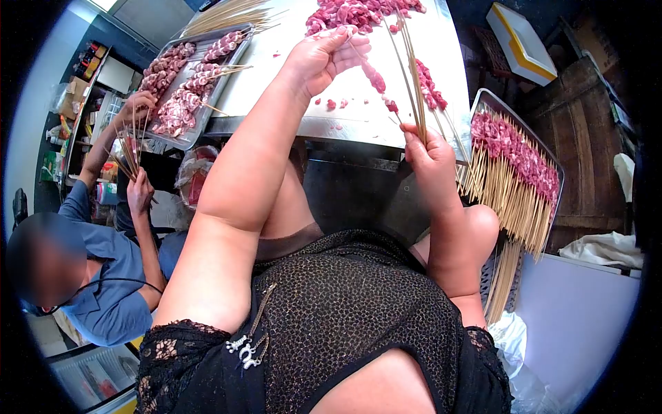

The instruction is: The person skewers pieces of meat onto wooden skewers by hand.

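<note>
My left hand (323, 61) is over the white table near the meat pile (358, 14), its thumb and forefinger pinched on a piece of pale meat at the upper end of a strip. That meat (373, 74) hangs on a thin skewer slanting down to the right, with a red bit (392, 106) lower down. At the table's front edge my right hand (429, 148) is closed round several bare wooden skewers (414, 76), which point up and away, and the loaded skewer's lower end reaches its fingertips.
A metal tray (207, 110) of meat skewers lies on the table's left, bare skewers (227, 17) behind it. Another tray (552, 155) of loaded skewers stands at the right. A person (110, 269) at the left holds skewers. A white-and-yellow box (522, 45) is at upper right.
</note>
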### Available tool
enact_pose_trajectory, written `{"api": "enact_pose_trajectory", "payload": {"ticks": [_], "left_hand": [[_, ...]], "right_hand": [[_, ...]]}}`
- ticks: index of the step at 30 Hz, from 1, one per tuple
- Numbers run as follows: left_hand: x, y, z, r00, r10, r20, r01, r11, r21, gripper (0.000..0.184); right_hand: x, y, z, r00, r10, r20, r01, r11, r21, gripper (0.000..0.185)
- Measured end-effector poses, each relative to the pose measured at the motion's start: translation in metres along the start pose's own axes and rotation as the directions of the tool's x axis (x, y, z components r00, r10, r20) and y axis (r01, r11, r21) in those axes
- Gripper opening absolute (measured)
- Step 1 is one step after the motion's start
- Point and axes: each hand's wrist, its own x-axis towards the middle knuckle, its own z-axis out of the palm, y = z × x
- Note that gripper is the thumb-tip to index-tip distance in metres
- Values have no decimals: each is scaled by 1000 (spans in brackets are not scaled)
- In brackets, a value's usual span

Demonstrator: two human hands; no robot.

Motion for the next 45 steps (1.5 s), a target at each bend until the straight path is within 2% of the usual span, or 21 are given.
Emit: {"api": "enact_pose_trajectory", "payload": {"ticks": [4,6,14,16,17,19,21,23,26,28,29,31,32,37,39,43,44,45], "left_hand": [[1,-2,0,1000,-11,3,11,999,-33,22],[1,-5,2,1000,16,10,-15,994,-111,21],[-5,-3,15,1000,-17,16,19,992,-124,19],[-6,-4,17,999,-25,21,27,992,-121,19],[-6,-6,17,999,-28,34,32,991,-129,19],[-6,-10,19,998,-32,46,38,990,-138,19],[-7,-16,23,989,-65,131,76,994,-85,21],[-5,-20,27,989,-80,126,93,991,-100,22],[1,-23,26,994,-70,82,76,994,-80,22],[2,-21,26,999,-3,-44,-1,997,-77,22],[2,-21,25,999,-1,-46,-3,997,-77,22],[1,-22,28,994,3,-112,-22,985,-169,23],[2,-25,31,996,-16,-83,-6,965,-261,24],[-1,-31,51,996,20,-90,-42,967,-250,27],[-2,-32,51,997,-14,-70,-10,945,-327,28],[-2,-32,58,995,3,-102,-32,959,-281,29],[-2,-31,58,996,9,-94,-35,958,-284,29],[-2,-30,58,1000,13,-14,-17,952,-306,38]], "right_hand": [[1,5,0,999,-36,-24,35,999,-12,16],[1,7,3,998,-49,-35,48,999,-22,16],[1,2,6,996,-71,-61,67,996,-60,16],[1,2,6,1000,-20,-24,22,995,94,17],[1,3,7,1000,-19,-24,21,995,93,17],[2,4,7,998,37,56,-51,960,276,19],[5,2,8,996,70,59,-86,941,328,19],[6,0,8,993,104,62,-120,918,379,20],[7,-2,6,991,116,61,-129,930,345,20],[5,-2,7,992,121,25,-123,973,196,19],[4,-1,6,992,119,27,-122,973,196,19],[1,1,6,992,-105,-63,92,979,-184,17],[0,1,7,993,-104,-60,92,979,-184,17],[-3,2,12,991,-129,-25,127,988,-84,17],[-5,-1,13,993,-112,-28,110,991,-74,17],[-9,-5,14,995,-102,-18,101,993,-58,16],[-9,-3,12,995,-100,-28,99,994,-46,17],[-8,-4,10,994,-109,-31,108,993,-53,17]]}}
